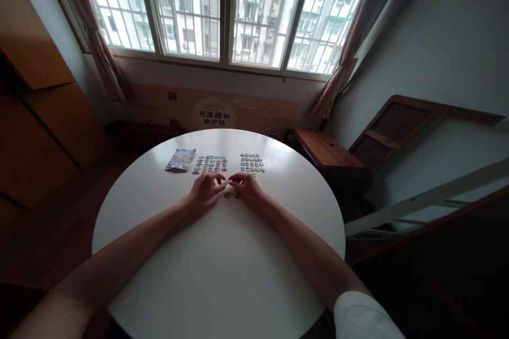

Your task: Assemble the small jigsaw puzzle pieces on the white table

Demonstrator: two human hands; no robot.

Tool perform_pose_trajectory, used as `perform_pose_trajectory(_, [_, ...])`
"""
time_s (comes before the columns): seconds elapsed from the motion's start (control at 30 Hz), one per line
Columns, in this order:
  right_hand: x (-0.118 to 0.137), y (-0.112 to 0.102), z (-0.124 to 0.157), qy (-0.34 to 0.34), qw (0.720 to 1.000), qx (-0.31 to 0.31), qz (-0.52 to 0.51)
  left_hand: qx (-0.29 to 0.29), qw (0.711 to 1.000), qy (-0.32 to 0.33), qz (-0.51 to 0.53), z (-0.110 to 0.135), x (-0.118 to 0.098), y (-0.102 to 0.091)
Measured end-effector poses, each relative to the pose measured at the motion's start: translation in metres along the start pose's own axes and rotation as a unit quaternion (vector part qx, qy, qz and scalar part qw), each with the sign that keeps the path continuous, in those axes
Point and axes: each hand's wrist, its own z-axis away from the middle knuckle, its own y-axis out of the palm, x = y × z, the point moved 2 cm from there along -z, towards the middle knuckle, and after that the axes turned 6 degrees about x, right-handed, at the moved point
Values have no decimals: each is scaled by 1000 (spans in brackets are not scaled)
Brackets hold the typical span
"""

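My left hand (206, 187) and my right hand (247, 185) meet over the white round table (222, 254), fingertips pinched together around a small jigsaw puzzle piece (227, 181). Both hands seem to touch it; its outline is partly covered by fingers. Just below my fingers two loose jigsaw pieces (227, 195) lie on the tabletop. Beyond my left hand, several puzzle pieces (212, 164) are laid out in rows. Another group of rowed pieces (252, 162) lies past my right hand. A colourful printed sheet or packet (181, 160) rests left of the rows.
A wooden bench or low cabinet (324, 147) stands beyond the table's right edge. Barred windows (226, 10) with curtains are ahead, above a printed cardboard panel (214, 108). Orange-brown cabinets (51, 132) line the left side. A framed wooden panel (392, 127) leans at the right wall.
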Motion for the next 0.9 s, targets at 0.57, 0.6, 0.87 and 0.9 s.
perform_pose_trajectory(0.57, [1,0,1,10,1000,6,-5,-1,1000,1,-15,2,-2,-1])
perform_pose_trajectory(0.6, [1,0,1,10,1000,4,-5,-1,1000,3,-15,2,-2,-1])
perform_pose_trajectory(0.87, [0,0,0,10,1000,7,1,-4,1000,6,-17,2,-2,-1])
perform_pose_trajectory(0.9, [0,-1,1,9,1000,6,0,-4,1000,7,-17,2,-2,-1])
